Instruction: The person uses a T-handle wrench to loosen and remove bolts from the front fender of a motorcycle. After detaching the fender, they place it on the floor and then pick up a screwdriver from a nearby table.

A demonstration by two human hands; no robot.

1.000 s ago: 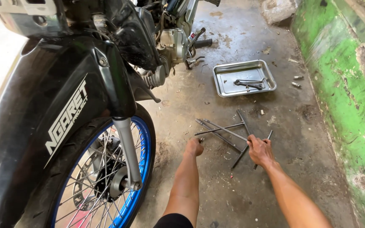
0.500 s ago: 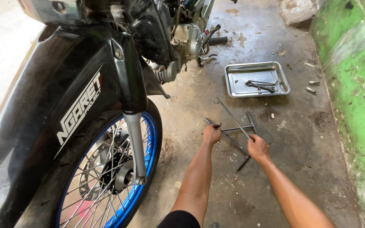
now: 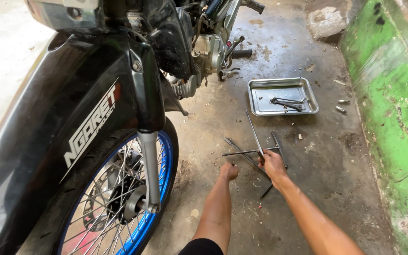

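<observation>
Your right hand (image 3: 273, 164) is now closed around the grip end of a long thin metal rod tool (image 3: 253, 132), and the far end of that tool has lifted. It points up and away toward the near edge of the metal tray (image 3: 308, 89). A second ago that hand only lay on the pile of tools, so this one tool has been picked out from the others. The other long tools (image 3: 247, 152) lie crossed on the concrete floor (image 3: 327, 189), right by your right hand and under the lifted one.

Your left hand (image 3: 230, 171) is curled into a loose fist, pressed down on the floor just left of the pile. It has slid a little closer to you than before. I cannot tell if it holds anything small.

The tray sits farther off, near the green wall (image 3: 383, 94), with a wrench (image 3: 286, 103) inside it. The motorbike's front wheel (image 3: 123, 198) stands at your left, well apart from both hands
</observation>
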